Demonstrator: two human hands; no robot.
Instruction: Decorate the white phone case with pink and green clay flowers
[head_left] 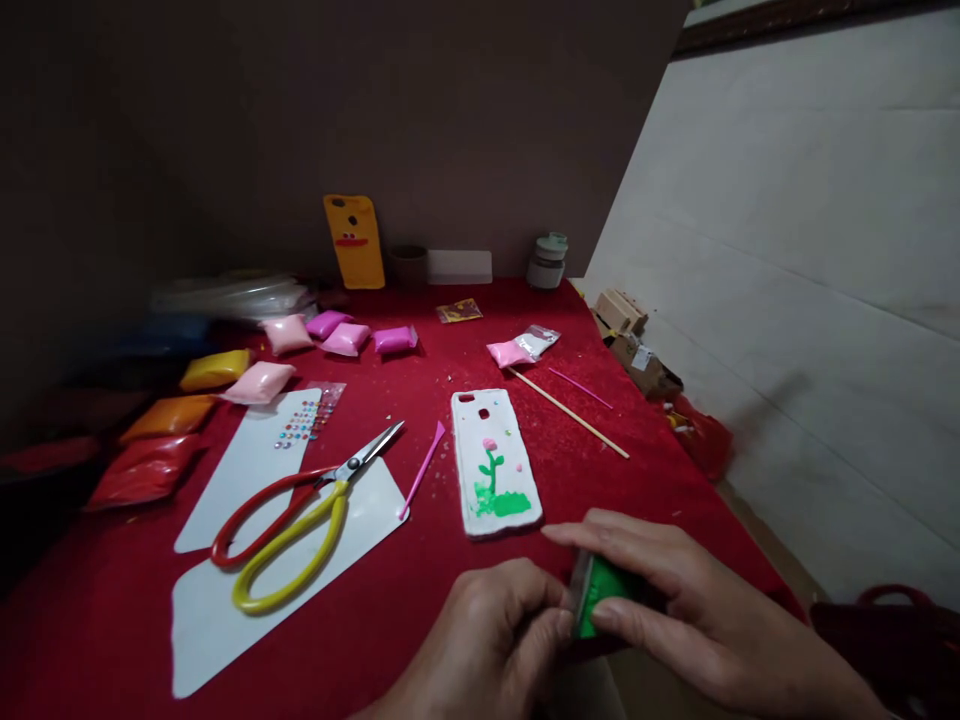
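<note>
Near the table's front edge, my right hand [675,595] is wrapped round a small packet of green clay [600,595]. My left hand [495,625] pinches the packet's clear open end with thumb and fingers. Just beyond the hands lies a white phone case [495,460] decorated with a green clay stem, grass and a small pink flower. A pink plastic modelling tool [422,468] lies to its left. Red and yellow handled scissors [300,515] rest on white sheets [225,610].
A red cloth [420,600] covers the table. Several clay packets in pink, magenta, yellow, orange and red lie at the left and back. A wooden stick [568,412], a yellow phone case [354,240], a jar [547,262] and a rhinestone sheet [304,420] are also there.
</note>
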